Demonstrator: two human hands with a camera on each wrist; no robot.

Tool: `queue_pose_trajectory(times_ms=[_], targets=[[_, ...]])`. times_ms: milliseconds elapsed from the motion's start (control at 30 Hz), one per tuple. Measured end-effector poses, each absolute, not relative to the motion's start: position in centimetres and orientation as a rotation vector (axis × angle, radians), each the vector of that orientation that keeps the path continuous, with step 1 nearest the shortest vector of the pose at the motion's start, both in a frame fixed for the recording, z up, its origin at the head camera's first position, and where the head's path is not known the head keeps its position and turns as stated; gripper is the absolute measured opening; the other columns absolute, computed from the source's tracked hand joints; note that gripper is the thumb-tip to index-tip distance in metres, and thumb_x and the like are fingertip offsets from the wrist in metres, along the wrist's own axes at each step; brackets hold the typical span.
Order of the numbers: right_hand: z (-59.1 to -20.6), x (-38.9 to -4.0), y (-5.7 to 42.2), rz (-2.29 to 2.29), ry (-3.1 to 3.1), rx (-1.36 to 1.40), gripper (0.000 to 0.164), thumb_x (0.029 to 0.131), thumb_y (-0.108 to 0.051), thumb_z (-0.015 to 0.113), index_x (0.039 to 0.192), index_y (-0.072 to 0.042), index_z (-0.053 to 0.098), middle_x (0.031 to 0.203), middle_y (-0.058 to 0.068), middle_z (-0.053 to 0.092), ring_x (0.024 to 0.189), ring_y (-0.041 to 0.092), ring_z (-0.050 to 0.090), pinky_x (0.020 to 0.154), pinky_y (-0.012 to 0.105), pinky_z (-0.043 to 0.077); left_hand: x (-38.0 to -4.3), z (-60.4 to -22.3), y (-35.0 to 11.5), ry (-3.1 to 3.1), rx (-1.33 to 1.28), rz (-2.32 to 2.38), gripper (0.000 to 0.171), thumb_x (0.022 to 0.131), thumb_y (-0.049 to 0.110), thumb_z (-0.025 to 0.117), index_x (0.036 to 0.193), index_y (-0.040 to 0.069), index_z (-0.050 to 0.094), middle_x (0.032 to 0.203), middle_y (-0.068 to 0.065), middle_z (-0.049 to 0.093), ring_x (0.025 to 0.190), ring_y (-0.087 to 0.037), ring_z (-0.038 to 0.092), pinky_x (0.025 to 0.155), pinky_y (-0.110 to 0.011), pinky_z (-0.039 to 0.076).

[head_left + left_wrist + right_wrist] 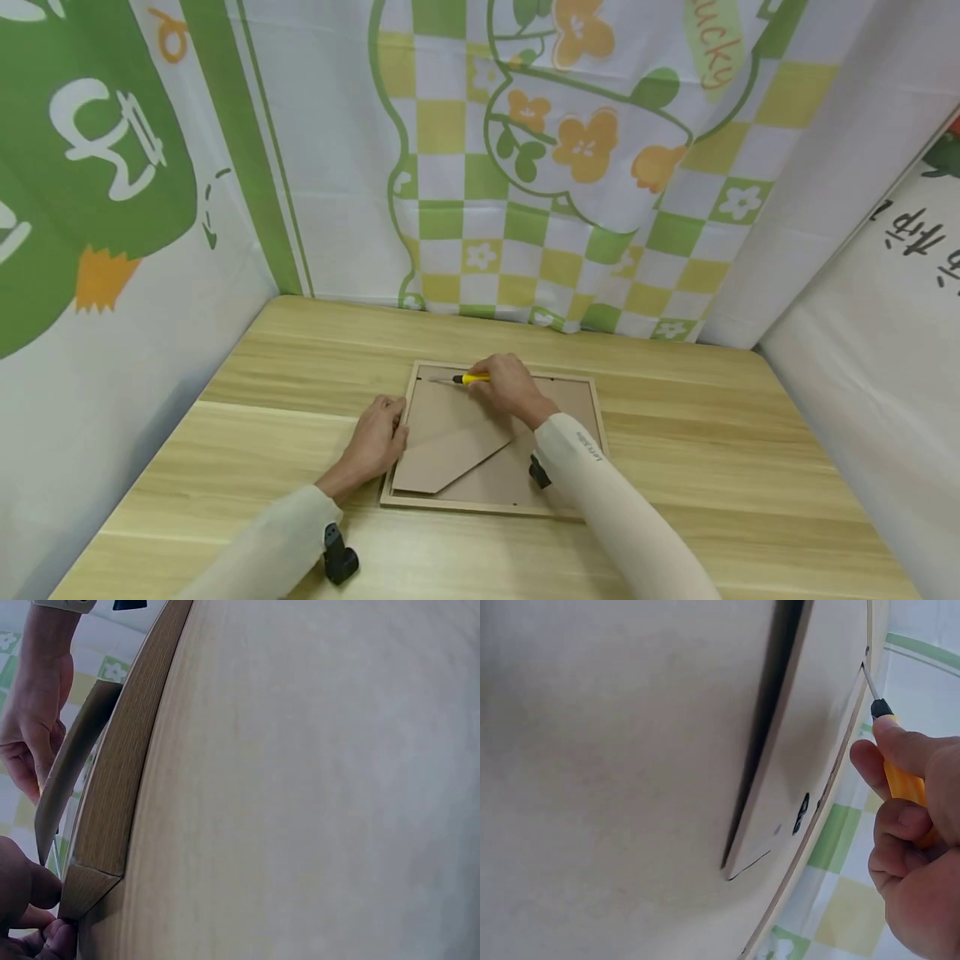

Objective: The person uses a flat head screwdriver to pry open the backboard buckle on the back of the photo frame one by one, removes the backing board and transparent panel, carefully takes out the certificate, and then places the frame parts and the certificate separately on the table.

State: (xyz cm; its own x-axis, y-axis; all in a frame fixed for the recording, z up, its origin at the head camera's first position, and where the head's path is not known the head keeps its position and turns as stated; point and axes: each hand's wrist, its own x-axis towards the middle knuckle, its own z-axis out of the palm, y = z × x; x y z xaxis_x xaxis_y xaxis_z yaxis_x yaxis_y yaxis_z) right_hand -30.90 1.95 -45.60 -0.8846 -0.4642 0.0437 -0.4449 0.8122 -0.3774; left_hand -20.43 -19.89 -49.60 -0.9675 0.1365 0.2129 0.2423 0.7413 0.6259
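A picture frame lies face down on the table, its brown backing board and folded stand flap upward. My right hand grips a yellow-and-black screwdriver by its handle. The thin metal shaft points left, its tip down near a small dark tab by the frame's far left corner. At the left side, my left hand holds the frame's edge between thumb and fingers. In the left wrist view, the stand flap sticks up slightly from the back, and those fingers are partly cut off.
The wooden table extends around the frame on every side. Behind it hangs a green-and-yellow checked curtain. White printed cloth closes off the left, and more white cloth the right.
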Motion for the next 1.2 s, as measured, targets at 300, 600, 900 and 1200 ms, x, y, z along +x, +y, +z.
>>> queue_pose_trajectory(times_ms=[300,600,900,1200], targets=[[-45.9,-30.4,0.9,-0.47,2.985,-0.803,0.022,0.091,-0.023,0.07,0.11,-0.014,0.075,0.112,0.004,0.073,0.102,0.023,0.067,0.09,0.038,0.054,-20.0,-49.8,-19.9,-2.796,-0.314,-1.025,0.044,0.09,-0.003,0.056,0.131,-0.017,0.051,0.109,-0.026,0.056,0.09,-0.03,0.055,0.083,-0.047,0.05],[-46.2,-30.3,1.1,-0.408,3.011,-0.892,0.02,0.091,-0.024,0.07,0.108,-0.016,0.073,0.106,0.002,0.075,0.095,0.021,0.068,0.084,0.035,0.056,-20.2,-49.7,-20.0,-2.792,-0.343,-1.023,0.044,0.089,-0.003,0.056,0.131,-0.017,0.05,0.106,-0.024,0.057,0.092,-0.029,0.055,0.084,-0.047,0.049],[-45.7,-29.7,0.0,-0.528,2.994,-0.782,0.012,0.092,-0.023,0.068,0.098,-0.013,0.072,0.091,0.001,0.071,0.075,0.013,0.057,0.064,0.028,0.048,-20.9,-49.2,-20.7,-2.736,-0.396,-1.03,0.041,0.088,-0.005,0.058,0.128,-0.014,0.055,0.104,-0.02,0.057,0.085,-0.021,0.051,0.074,-0.035,0.047],[-45.6,-30.0,-0.2,-0.558,2.952,-0.663,0.016,0.091,-0.023,0.068,0.104,-0.014,0.074,0.101,0.002,0.073,0.085,0.017,0.063,0.071,0.031,0.052,-20.9,-49.4,-20.1,-2.793,-0.333,-1.087,0.046,0.09,-0.002,0.057,0.133,-0.017,0.049,0.097,-0.016,0.055,0.087,-0.022,0.051,0.078,-0.037,0.046]])
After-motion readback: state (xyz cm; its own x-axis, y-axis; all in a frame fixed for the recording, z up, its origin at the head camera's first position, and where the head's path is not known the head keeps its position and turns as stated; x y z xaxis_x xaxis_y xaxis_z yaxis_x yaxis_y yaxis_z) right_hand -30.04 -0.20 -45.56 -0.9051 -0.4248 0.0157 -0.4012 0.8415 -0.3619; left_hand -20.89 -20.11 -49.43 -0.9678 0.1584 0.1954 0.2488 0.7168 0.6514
